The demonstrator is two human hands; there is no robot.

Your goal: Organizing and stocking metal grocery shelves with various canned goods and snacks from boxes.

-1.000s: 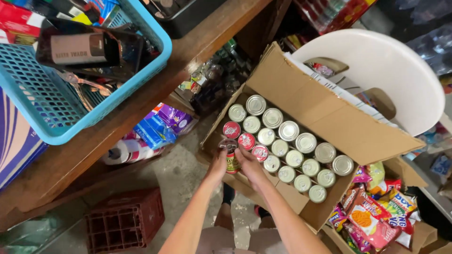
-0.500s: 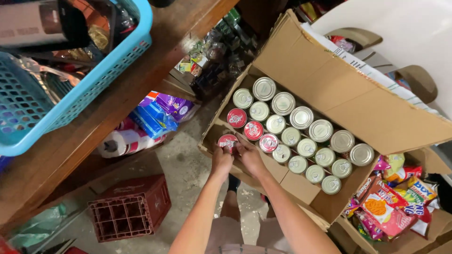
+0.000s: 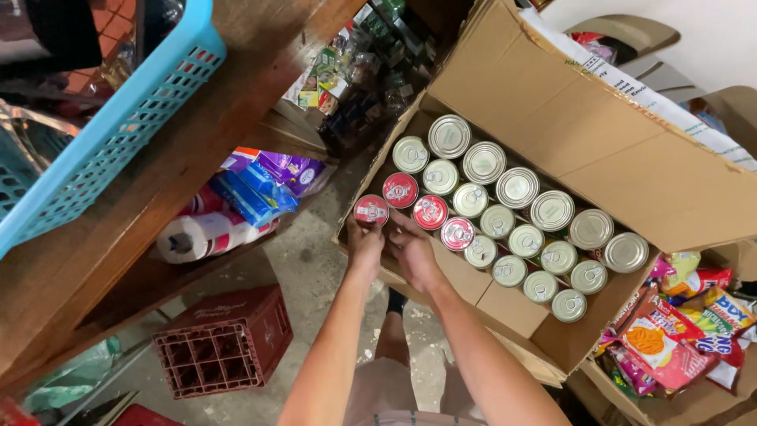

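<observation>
Both hands grip one red-lidded can (image 3: 371, 211) at the cardboard box's (image 3: 631, 170) nine o'clock corner: left hand (image 3: 365, 241) curled beneath it, right hand (image 3: 412, 248) fingers closed alongside, near neighbouring cans (image 3: 505, 189).

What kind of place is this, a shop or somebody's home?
Probably the stockroom of a small shop. Both hands work at a cardboard carton packed with tins, snack packets fill another box, and a red bottle crate sits under a wooden shelf.

brown cardboard box (image 3: 599, 150), silver-lidded cans (image 3: 518, 188), four red-lidded cans (image 3: 415, 207), light-blue lattice basket (image 3: 118, 134), dark-red grid crate (image 3: 222, 345), purple and blue packets (image 3: 264, 185), orange-red snack bags (image 3: 670, 331), brown wooden table (image 3: 197, 158)
</observation>
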